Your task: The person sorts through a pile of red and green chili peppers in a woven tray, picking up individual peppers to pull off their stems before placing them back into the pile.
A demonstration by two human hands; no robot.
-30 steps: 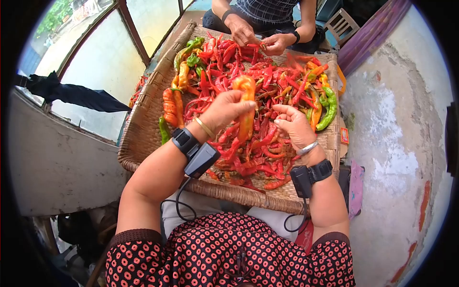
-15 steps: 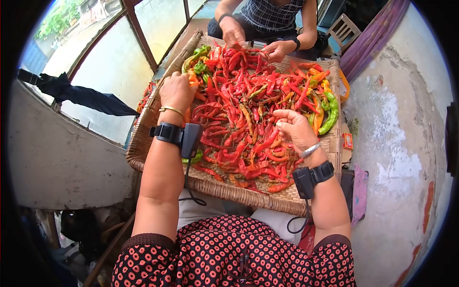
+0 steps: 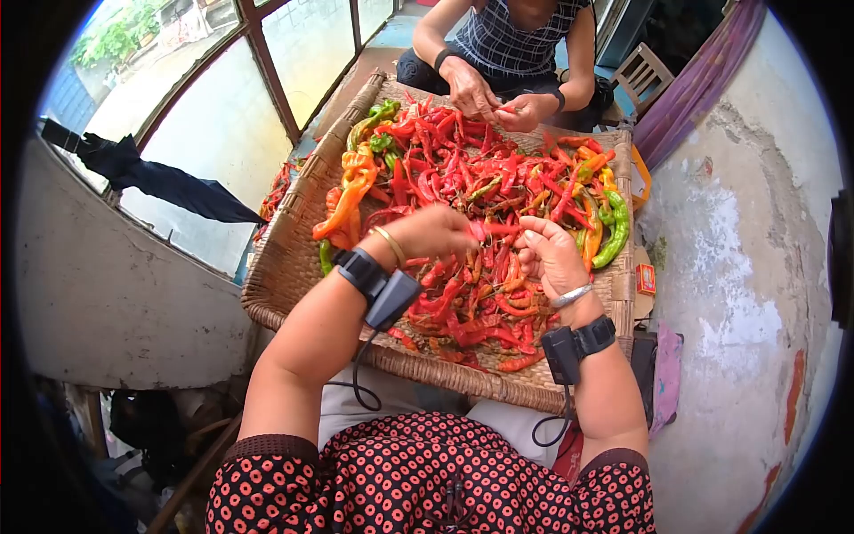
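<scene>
A large woven basket tray (image 3: 294, 267) holds a heap of red chili peppers (image 3: 445, 178). Over its middle, my left hand (image 3: 436, 233) reaches in from the left with fingers together, slightly blurred. Facing it, my right hand (image 3: 553, 256) is closed in a pinch. A red chili pepper (image 3: 495, 230) stretches between the fingertips of both hands. Orange peppers (image 3: 354, 182) lie at the tray's left side, with green peppers (image 3: 382, 114) behind them. Along the right side rest a green pepper (image 3: 614, 233) and several orange ones.
Across the tray, another person's hands (image 3: 498, 105) hold a small red piece above the far edge. A folded dark umbrella (image 3: 178, 182) hangs by the windows at left. More red peppers (image 3: 277, 191) show beyond the tray's left edge. The rough wall (image 3: 729, 249) stands close at right.
My left hand has moved right and nearer from the orange peppers to meet my right hand, which has barely shifted. The other person's hands have come closer together.
</scene>
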